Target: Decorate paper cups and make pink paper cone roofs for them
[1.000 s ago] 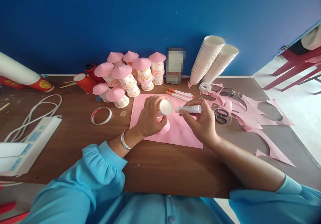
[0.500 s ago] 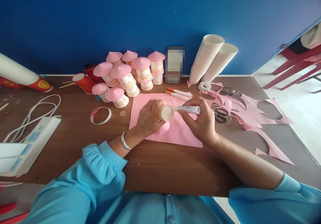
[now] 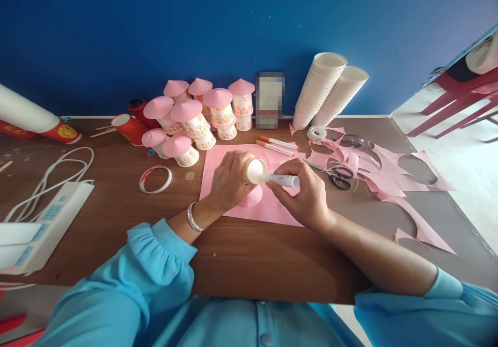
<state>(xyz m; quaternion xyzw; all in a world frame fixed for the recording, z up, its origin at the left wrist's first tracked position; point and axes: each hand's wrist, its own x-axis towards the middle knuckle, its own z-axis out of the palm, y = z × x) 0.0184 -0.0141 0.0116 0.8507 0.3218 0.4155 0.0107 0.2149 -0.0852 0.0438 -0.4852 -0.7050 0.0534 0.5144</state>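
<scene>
My left hand [image 3: 229,181] is wrapped round a small paper cup [image 3: 254,171], held on its side with the white base turned toward me. My right hand [image 3: 303,194] grips a white glue stick [image 3: 283,180] whose tip touches the cup's base at its lower right rim. Both hands hover over a pink paper sheet [image 3: 272,207] on the brown table. A pink paper circle [image 3: 252,196] lies on the sheet just under the cup.
Several finished cups with pink cone tops [image 3: 194,116] stand behind. Two leaning stacks of white cups [image 3: 330,90], two orange markers [image 3: 277,144], scissors [image 3: 336,175], pink paper scraps [image 3: 389,176], a tape ring [image 3: 155,179] and a power strip [image 3: 42,222] surround the sheet.
My right hand has swung the glue stick down and left until its tip meets the cup's base. The left hand has tilted the cup slightly.
</scene>
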